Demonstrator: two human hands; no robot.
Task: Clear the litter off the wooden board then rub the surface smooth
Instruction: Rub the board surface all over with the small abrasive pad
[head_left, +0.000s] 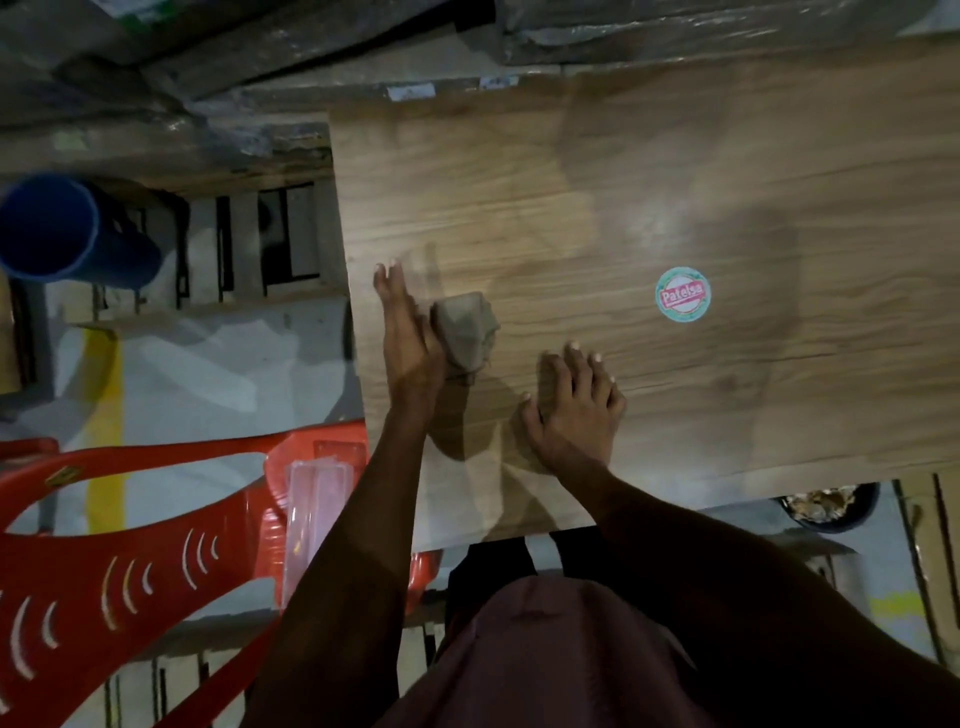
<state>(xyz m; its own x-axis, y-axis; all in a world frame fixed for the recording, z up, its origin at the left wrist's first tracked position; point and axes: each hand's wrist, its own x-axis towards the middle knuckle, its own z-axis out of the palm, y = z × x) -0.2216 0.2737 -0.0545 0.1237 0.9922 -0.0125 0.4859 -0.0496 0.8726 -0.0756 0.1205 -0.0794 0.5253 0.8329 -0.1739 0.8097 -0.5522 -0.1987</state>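
Observation:
A large wooden board (649, 171) with a brown grain lies in front of me. A crumpled grey-brown lump (464, 332), paper or cloth, sits on its left part. My left hand (408, 338) stands on its edge with straight fingers, its palm side against the lump. Whether the thumb hooks under the lump is hidden. My right hand (574, 402) rests palm down on the board to the right of the lump, fingers spread and lightly bent, holding nothing. A round green and red sticker (682, 294) is stuck to the board further right.
A red plastic chair (130, 525) stands at the board's left front, with a clear plastic box (317, 499) on it. A blue tube (62, 228) lies at the far left. Wrapped stacks (675, 31) rise behind the board. A dark bowl (826, 506) sits below the front edge at right.

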